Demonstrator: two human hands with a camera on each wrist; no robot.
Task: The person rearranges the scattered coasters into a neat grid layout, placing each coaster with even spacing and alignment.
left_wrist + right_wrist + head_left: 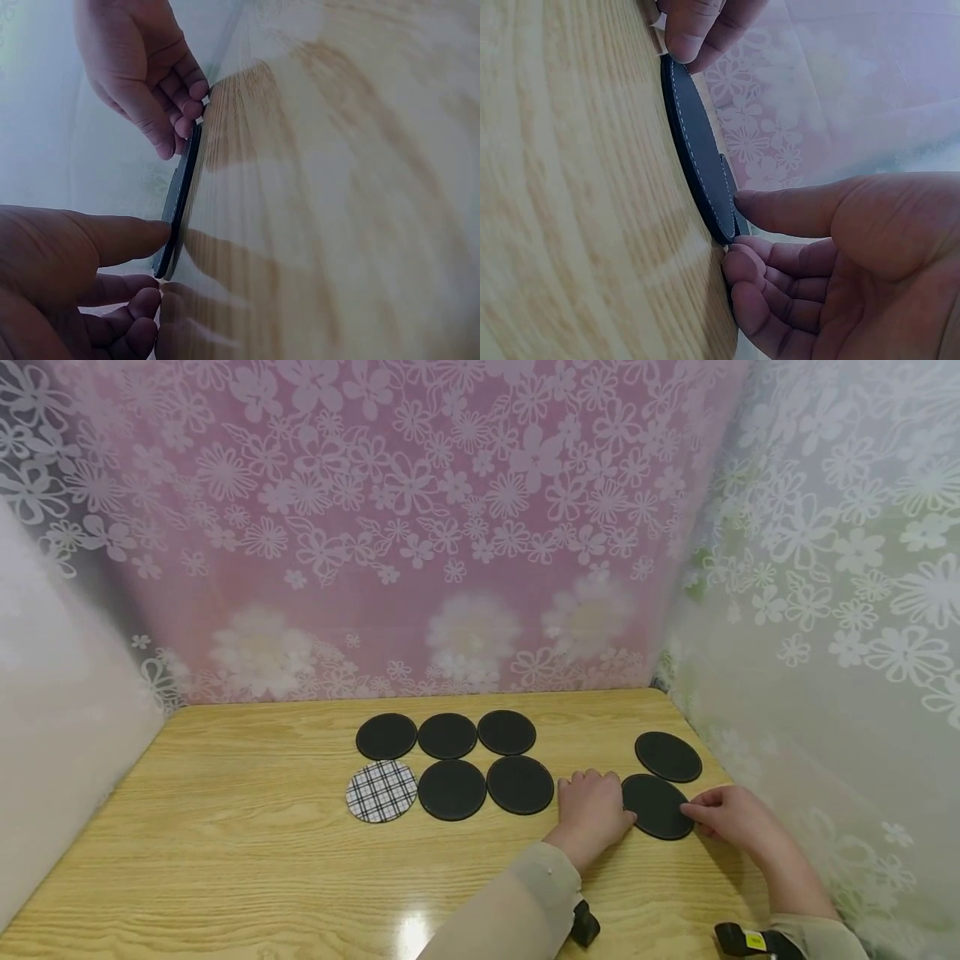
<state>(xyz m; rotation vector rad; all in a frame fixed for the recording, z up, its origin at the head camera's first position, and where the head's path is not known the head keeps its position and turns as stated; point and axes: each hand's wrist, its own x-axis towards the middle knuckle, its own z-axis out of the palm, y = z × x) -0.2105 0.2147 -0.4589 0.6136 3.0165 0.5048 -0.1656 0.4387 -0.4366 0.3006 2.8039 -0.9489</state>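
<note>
A round black coaster (657, 807) with a stitched rim lies at the right of the table, between both hands. My left hand (592, 814) pinches its left edge; in the left wrist view the thumb (139, 238) presses on the rim and the other fingers curl beside it. At the opposite edge, my right hand (731, 817) pinches the rim, its thumb on the upper face and its fingers bent against the side. The right wrist view shows the coaster (697, 142) edge-on, low against the wood, with light stitching. Just behind it lies another black coaster (667, 757).
Left of the hands, several black coasters (447, 736) lie in two touching rows. The front row's leftmost coaster (381, 791) shows a black-and-white plaid face. A wooden table (225, 827) carries everything, with flowered curtains (450, 527) behind and at the right.
</note>
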